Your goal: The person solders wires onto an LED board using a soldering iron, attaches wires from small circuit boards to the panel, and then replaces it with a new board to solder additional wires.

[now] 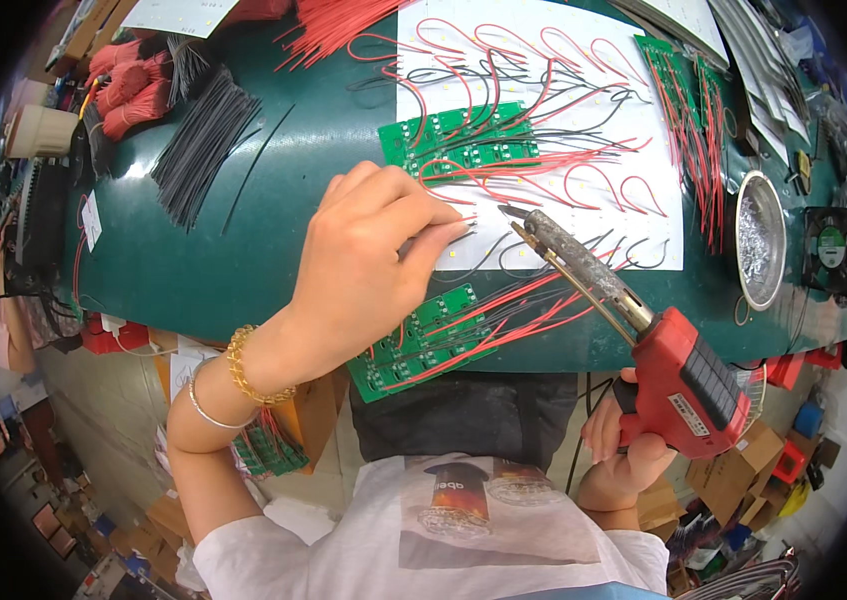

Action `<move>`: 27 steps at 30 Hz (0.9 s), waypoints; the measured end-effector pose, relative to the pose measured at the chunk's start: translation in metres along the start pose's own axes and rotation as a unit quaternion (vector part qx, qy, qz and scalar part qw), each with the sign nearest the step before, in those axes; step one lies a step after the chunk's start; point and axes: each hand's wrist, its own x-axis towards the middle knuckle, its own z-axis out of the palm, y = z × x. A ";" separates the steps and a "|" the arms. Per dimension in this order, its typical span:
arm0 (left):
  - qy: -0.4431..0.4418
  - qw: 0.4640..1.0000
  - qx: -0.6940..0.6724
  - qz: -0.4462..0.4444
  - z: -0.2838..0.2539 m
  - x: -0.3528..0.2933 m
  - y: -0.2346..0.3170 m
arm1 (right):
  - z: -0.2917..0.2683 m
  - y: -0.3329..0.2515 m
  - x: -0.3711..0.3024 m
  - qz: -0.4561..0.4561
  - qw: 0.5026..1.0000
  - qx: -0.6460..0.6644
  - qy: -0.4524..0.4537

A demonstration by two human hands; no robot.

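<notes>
My left hand (368, 235) has thumb and forefinger pinched on a thin wire end (469, 218) above the white sheet (671, 185), the soldering gun (688, 385), clasped in my right hand (623, 440), slanting up-left, its tip just right of the pinch.

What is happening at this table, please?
A person is working over a green table. The left grip seems to pinch a thin wire end; the right grip holds a red soldering gun, its tip near but apart from the left fingers, above a white sheet. Wired green circuit boards lie around.
</notes>
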 end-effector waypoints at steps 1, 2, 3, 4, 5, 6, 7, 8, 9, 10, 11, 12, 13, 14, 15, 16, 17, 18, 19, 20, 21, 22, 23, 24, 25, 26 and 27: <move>0.001 1.000 0.000 0.000 -0.001 0.001 0.000 | -0.001 -0.001 0.002 -0.002 1.000 -0.004 -0.016; -0.014 0.999 -0.016 -0.030 -0.004 0.003 0.001 | -0.001 -0.001 0.002 -0.002 1.000 -0.004 -0.017; -0.029 0.997 -0.032 -0.060 -0.005 0.004 0.002 | -0.001 -0.001 0.003 -0.004 1.000 -0.002 -0.022; -0.028 0.997 -0.032 -0.060 -0.005 0.005 0.002 | 0.000 -0.002 0.004 -0.005 1.000 0.001 -0.027; -0.034 0.997 -0.035 -0.053 -0.005 0.006 0.001 | 0.000 -0.002 0.003 -0.005 1.000 0.001 -0.029; -0.041 0.997 -0.038 -0.046 -0.005 0.007 0.001 | 0.001 -0.001 0.002 -0.007 1.000 0.005 -0.016; -0.041 0.997 -0.039 -0.047 -0.004 0.007 0.001 | 0.001 0.000 0.001 -0.009 1.000 0.009 -0.003; -0.041 0.998 -0.028 -0.037 -0.004 0.007 0.001 | 0.000 0.002 0.000 -0.008 1.000 0.009 -0.002; -0.041 0.999 -0.018 -0.026 -0.003 0.007 0.002 | -0.001 0.003 0.000 -0.003 1.000 0.007 -0.007; -0.041 0.999 -0.018 -0.028 -0.003 0.007 0.002 | -0.001 0.004 0.000 0.003 1.000 0.006 -0.013; -0.041 0.999 -0.010 -0.028 -0.003 0.008 0.002 | 0.000 0.002 0.000 0.003 1.000 0.005 -0.014; -0.042 0.999 -0.003 -0.028 -0.003 0.008 0.002 | 0.002 0.000 0.002 0.018 1.000 0.007 -0.017; -0.042 0.999 -0.004 -0.028 -0.002 0.009 0.003 | 0.003 -0.001 0.002 0.033 0.999 0.009 -0.018; -0.042 0.999 -0.005 -0.029 -0.001 0.010 0.004 | 0.001 0.001 0.001 0.034 0.999 0.008 -0.017; -0.041 0.999 -0.006 -0.029 0.000 0.011 0.005 | -0.002 0.005 -0.003 0.050 0.999 0.005 0.002; -0.041 0.999 -0.006 -0.030 0.000 0.011 0.005 | -0.004 0.007 -0.004 0.066 0.998 0.003 0.021; -0.040 0.999 -0.002 -0.033 0.001 0.012 0.006 | -0.006 0.007 -0.003 0.066 0.998 0.002 0.022; -0.038 0.999 0.003 -0.036 0.002 0.012 0.006 | -0.007 0.006 -0.002 0.048 0.998 -0.030 -0.010; -0.039 0.999 0.003 -0.036 0.002 0.011 0.006 | -0.008 0.007 -0.002 0.031 0.997 -0.062 -0.041; -0.039 0.999 0.009 -0.035 0.001 0.010 0.006 | -0.007 0.006 -0.002 0.031 0.997 -0.062 -0.041; -0.039 0.999 0.015 -0.033 0.001 0.009 0.005 | -0.005 0.005 -0.002 0.036 0.997 -0.068 -0.028; -0.039 0.999 0.016 -0.033 0.002 0.010 0.005 | -0.003 0.005 -0.002 0.041 0.996 -0.073 -0.015; -0.040 0.999 0.016 -0.031 0.002 0.010 0.005 | -0.001 0.003 -0.001 0.041 0.997 -0.072 -0.014; -0.040 0.999 0.015 -0.029 0.003 0.010 0.004 | 0.001 0.000 0.000 0.022 0.999 -0.043 -0.011; -0.040 0.999 0.016 -0.029 0.003 0.011 0.005 | 0.002 -0.002 0.001 0.004 1.000 -0.015 -0.008; -0.037 0.999 0.017 -0.025 0.003 0.011 0.005 | 0.000 -0.002 0.001 0.003 1.000 -0.015 -0.008; -0.035 0.999 0.018 -0.021 0.002 0.012 0.006 | -0.003 -0.003 0.002 -0.009 1.000 -0.006 -0.016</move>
